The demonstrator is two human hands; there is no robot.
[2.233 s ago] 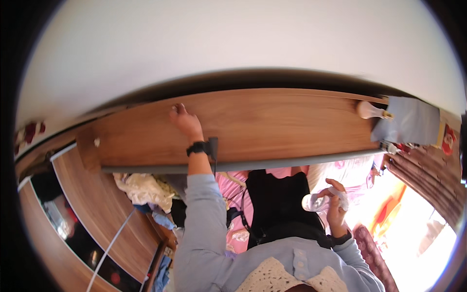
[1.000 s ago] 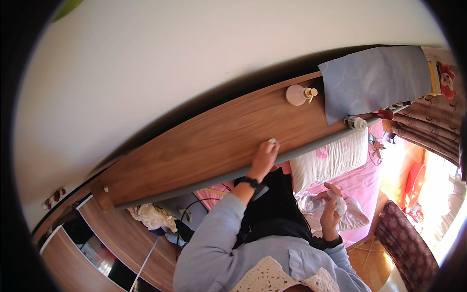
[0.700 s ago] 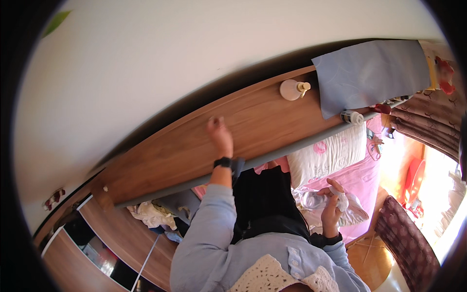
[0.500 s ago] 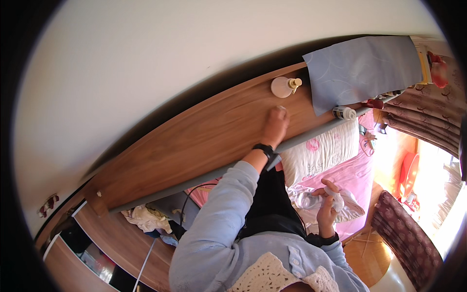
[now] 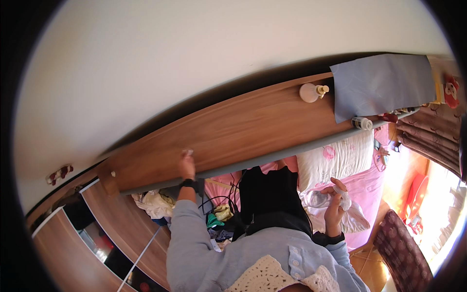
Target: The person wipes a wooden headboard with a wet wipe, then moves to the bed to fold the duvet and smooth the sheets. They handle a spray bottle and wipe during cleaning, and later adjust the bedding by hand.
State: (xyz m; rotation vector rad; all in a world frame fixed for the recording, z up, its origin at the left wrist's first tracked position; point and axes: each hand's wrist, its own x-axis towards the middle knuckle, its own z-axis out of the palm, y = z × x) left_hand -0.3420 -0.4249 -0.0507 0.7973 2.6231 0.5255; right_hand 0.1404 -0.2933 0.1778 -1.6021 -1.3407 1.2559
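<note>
My left hand (image 5: 186, 165) is stretched up onto a long brown wooden top (image 5: 243, 131), fingers pressing a small white wipe (image 5: 188, 153) flat against the wood. A black watch sits on that wrist. My right hand (image 5: 334, 207) is held low in front of my chest, above the bed, closed around a small pale bottle (image 5: 344, 197). Both sleeves are light blue.
A cream pump bottle (image 5: 311, 92) lies on the wooden top beside a grey-blue sheet (image 5: 384, 85); a small bottle (image 5: 361, 122) sits at its edge. Below are a pink bed with a white pillow (image 5: 335, 158), a black bag (image 5: 270, 194), loose clothes (image 5: 153, 204) and a patterned chair (image 5: 404, 246).
My left hand has slid left along the wooden top, away from the pump bottle, after sweeping back and forth. The right hand stays low with the bottle.
</note>
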